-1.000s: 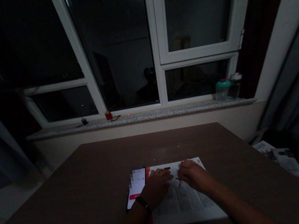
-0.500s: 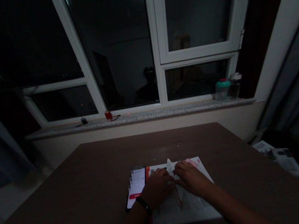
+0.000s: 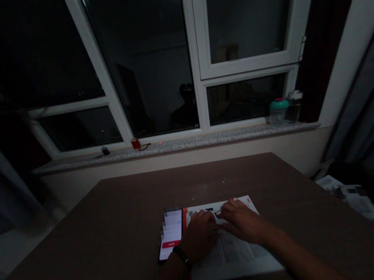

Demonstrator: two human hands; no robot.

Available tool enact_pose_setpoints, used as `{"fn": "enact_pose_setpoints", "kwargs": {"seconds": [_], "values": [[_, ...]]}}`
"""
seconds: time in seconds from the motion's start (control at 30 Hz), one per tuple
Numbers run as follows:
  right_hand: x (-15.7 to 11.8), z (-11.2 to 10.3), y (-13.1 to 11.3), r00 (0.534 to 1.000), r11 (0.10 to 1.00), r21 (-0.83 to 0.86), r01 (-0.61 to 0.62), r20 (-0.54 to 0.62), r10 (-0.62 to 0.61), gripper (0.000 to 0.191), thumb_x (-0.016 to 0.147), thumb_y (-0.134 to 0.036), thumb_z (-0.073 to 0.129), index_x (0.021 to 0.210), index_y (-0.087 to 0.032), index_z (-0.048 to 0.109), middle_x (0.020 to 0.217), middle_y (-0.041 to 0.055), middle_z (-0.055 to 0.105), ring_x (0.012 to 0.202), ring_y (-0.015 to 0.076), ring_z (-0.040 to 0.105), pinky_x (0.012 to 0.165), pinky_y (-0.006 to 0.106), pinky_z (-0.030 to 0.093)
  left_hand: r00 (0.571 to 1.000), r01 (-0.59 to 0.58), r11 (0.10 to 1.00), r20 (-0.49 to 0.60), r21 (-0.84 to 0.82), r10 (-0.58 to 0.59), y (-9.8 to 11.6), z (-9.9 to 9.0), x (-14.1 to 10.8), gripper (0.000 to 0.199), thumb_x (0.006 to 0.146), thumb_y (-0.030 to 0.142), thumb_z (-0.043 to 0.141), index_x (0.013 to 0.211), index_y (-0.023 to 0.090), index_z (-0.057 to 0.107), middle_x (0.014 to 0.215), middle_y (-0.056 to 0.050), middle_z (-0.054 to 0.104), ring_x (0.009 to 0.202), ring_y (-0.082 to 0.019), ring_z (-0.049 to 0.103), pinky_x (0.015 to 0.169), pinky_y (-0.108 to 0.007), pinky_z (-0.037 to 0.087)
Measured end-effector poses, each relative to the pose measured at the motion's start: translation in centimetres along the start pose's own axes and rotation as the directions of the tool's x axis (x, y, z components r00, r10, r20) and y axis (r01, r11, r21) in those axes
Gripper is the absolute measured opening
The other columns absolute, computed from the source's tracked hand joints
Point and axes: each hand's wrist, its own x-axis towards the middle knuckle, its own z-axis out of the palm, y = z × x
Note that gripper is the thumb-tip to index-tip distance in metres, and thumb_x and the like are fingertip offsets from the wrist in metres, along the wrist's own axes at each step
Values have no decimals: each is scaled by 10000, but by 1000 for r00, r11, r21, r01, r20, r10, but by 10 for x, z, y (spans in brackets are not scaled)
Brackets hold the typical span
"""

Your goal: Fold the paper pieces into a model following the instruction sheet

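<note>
My left hand, with a dark band on its wrist, rests over the printed booklet, which has an orange-red edge on its left. Its fingers are bent and pressed together. My right hand meets it from the other side, fingers curled, the thumb reaching toward the left hand. A small dark spot shows by the right fingertips. Whatever lies between the fingers is mostly hidden and too dim to name. Just left of my left hand is a phone with a lit screen, touching or very near the booklet.
Small crumbs dot the brown table beyond the booklet. On the stone windowsill stand a small red jar, a small dark bottle and a teal-lidded bottle beside another clear one. Papers lie at the right.
The white paper piece that stood up between my hands is no longer visible there. The pink bit by my right hand is now almost covered. Both hands have shifted slightly.
</note>
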Motion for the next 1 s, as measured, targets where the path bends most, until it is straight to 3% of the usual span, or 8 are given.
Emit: {"fn": "enact_pose_setpoints", "kwargs": {"seconds": [0.27, 0.43, 0.57, 0.7, 0.9, 1.0], "values": [[1, -6, -2, 997, 997, 77, 20, 69, -26, 423, 880, -181, 564, 1287, -296, 552, 1204, 57, 624, 1167, 247, 477, 1082, 476, 220, 997, 67, 995, -42, -73, -70, -5, 8, 0, 196, 878, 150, 593, 1051, 232, 631, 1110, -37, 589, 1091, -236, 509, 940, -379, 375], [-1, -6, -4, 997, 994, 100, 36, 60, -43, 362, 852, -328, 645, 1208, -275, 603, 1220, 65, 611, 1164, 265, 481, 1104, 506, 174, 995, 72, 994, -58, -88, -77, -4, 9, 1, 155, 898, 156, 580, 1019, 232, 640, 1082, -33, 603, 1086, -231, 521, 936, -373, 380], [-1, -4, -5, 999, 996, 86, 30, 23, -32, 333, 810, -381, 700, 1113, -256, 642, 1174, 58, 599, 1123, 257, 494, 1081, 471, 229, 994, 67, 994, -82, -87, -74, -5, 12, 2, 156, 937, 151, 528, 994, 232, 649, 1043, -25, 613, 1038, -211, 542, 911, -347, 396], [0, -1, -7, 1000, 998, 61, -1, 11, 0, 230, 868, -379, 645, 1070, -269, 661, 1055, 40, 621, 1052, 240, 522, 1049, 463, 257, 993, 48, 994, -107, -101, -59, -5, 14, 2, 201, 955, 131, 474, 984, 226, 648, 1027, -30, 613, 991, -188, 561, 917, -329, 408], [2, 1, -4, 1000, 996, 86, 9, 1, -10, 144, 913, -289, 592, 1019, -260, 686, 978, 38, 669, 976, 217, 578, 985, 399, 315, 993, 58, 996, -100, -74, -66, -2, 11, 3, 131, 863, 151, 624, 973, 220, 640, 1011, -27, 611, 991, -200, 567, 919, -328, 415], [3, 2, -3, 999, 996, 80, 33, 5, -33, 151, 932, -275, 558, 930, -233, 703, 925, 38, 672, 931, 201, 594, 922, 352, 354, 992, 83, 995, -90, -54, -88, -2, 12, 5, 40, 890, 191, 618, 885, 213, 651, 965, -25, 621, 960, -201, 575, 899, -330, 419]]}}
